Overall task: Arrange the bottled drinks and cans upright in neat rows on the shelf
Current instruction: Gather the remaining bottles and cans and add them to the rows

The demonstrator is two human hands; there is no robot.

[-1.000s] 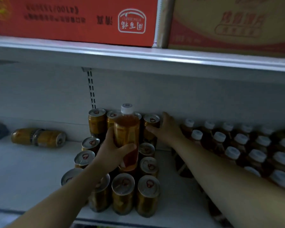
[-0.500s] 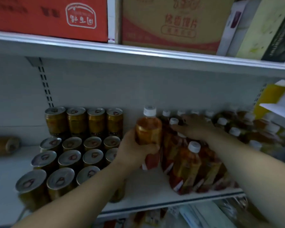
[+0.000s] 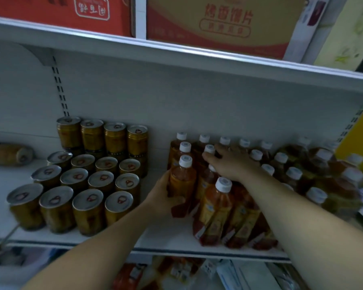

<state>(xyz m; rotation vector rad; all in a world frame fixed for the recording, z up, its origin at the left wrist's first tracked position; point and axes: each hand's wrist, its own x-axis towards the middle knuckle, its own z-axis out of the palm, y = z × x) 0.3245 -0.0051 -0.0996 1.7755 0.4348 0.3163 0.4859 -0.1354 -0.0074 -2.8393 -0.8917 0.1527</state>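
Gold-coloured metal cans with silver pull-tab lids (image 3: 101, 178) stand upright in a tidy block of four columns on the left of the white metal shelf (image 3: 159, 233), so that part looks done. One more gold can (image 3: 8, 153) lies on its side at the far left, well apart from the block, and still needs standing up.

To the right, amber plastic bottles with white caps (image 3: 218, 208) stand in rows against the back wall. The left hand (image 3: 161, 197) is wrapped round the lower body of one such bottle (image 3: 182, 181), upright at the front of the leftmost column, just beside its neighbours. The right hand (image 3: 233, 164) lies over the caps further back; whether it pinches a neck I cannot tell.

The far-right bottles (image 3: 323, 164) are blurred and look crowded and uneven, so I judge them unsorted.
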